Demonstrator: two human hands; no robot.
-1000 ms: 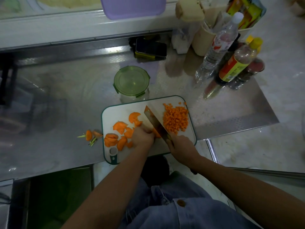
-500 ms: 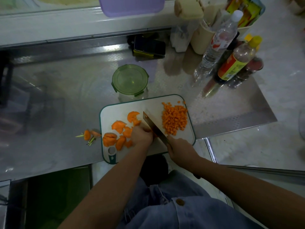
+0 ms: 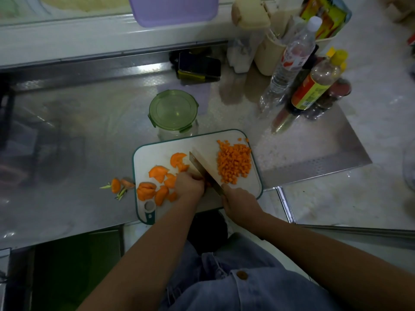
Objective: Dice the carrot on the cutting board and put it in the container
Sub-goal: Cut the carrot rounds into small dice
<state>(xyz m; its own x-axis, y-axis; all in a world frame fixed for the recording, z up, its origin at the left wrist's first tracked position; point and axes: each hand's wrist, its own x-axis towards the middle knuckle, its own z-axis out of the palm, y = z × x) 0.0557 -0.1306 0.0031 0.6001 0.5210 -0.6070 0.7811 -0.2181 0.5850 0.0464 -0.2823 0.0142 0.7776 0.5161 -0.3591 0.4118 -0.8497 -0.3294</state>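
The fingers of the left hand [image 3: 189, 184] are curled onto carrot slices [image 3: 170, 181] in the middle of the cutting board [image 3: 157, 153], right against the knife [image 3: 202, 163] gripped by the right hand [image 3: 239, 202]. A fingertip could be cut if a slice slips. Diced bits [image 3: 234, 162] piled at the board's right edge could be knocked off.

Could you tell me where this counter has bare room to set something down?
Bare steel counter lies left of the container and carrot scraps; another patch sits between the cutting board and the bottles. The board and the bottles' corner are crowded.
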